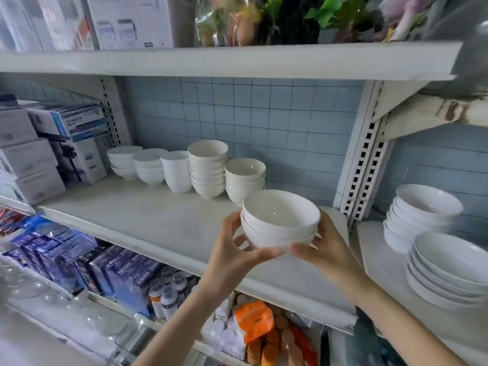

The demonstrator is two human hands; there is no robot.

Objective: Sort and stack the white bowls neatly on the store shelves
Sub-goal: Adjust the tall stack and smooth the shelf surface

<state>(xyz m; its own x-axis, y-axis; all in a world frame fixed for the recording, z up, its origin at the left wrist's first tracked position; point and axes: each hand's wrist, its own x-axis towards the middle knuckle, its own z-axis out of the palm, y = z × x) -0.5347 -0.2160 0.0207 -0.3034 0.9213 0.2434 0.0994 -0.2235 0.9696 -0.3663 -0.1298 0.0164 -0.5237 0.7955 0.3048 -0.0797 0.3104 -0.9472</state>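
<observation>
A small stack of white bowls (pixel 280 220) hangs above the middle shelf (pixel 148 220), held from both sides. My left hand (pixel 237 244) grips its left side and underside, thumb under the base. My right hand (pixel 323 247) grips its right side. Behind it, along the shelf's back, several stacks of white bowls stand in a row: a short stack (pixel 123 162), another (pixel 149 166), white cups (pixel 177 171), a tall stack (pixel 208 169) and a lower stack (pixel 244 179) just behind the held bowls.
On the right shelf stand a stack of white bowls (pixel 420 215) and a stack of wide shallow bowls (pixel 449 273). Boxes (pixel 71 143) fill the shelf's left end. A perforated upright (pixel 367 159) divides the bays. Packaged goods (pixel 253 320) sit below, an upper shelf (pixel 227 60) overhead.
</observation>
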